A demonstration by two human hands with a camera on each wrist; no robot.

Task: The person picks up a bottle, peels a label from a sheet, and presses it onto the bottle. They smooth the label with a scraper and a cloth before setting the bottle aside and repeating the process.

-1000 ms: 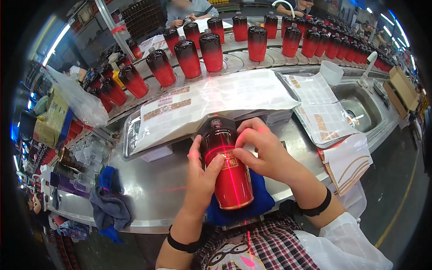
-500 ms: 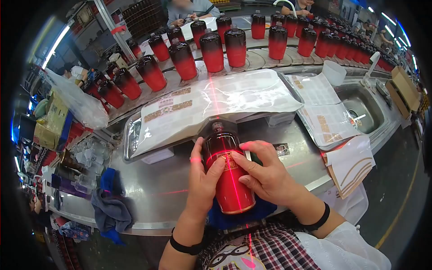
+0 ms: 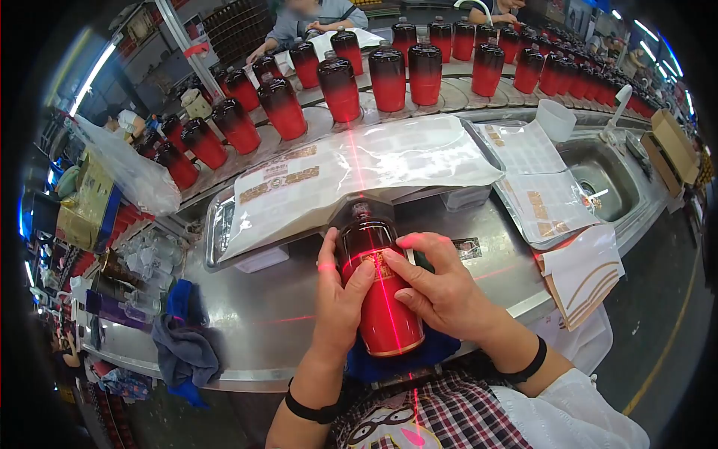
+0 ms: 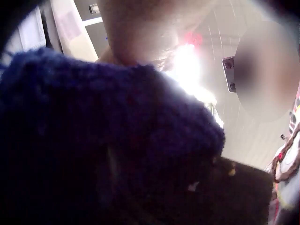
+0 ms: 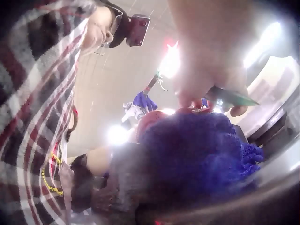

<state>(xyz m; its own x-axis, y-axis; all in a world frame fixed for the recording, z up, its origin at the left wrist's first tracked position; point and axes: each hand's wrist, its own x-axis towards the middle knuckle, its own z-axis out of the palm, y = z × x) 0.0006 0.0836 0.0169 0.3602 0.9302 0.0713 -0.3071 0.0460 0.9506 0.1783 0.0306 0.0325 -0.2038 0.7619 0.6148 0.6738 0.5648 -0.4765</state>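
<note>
Here, a glossy, tapered black-and-red bottle (image 3: 390, 322) rests on fluffy blue cloth (image 3: 441, 349), presumably for cushioning; the left hand (image 3: 339, 295) grips its side, likely to steady it; the right hand (image 3: 447, 288) presses its square gold label (image 3: 379, 265), whether also pinching we cannot tell.

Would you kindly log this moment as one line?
left grip: holds bottle | right grip: touches label | bottle: over blue cloth

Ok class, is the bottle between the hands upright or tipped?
Tipped: the bottle leans back over blue cloth, its neck forward, gold label facing up.
</note>
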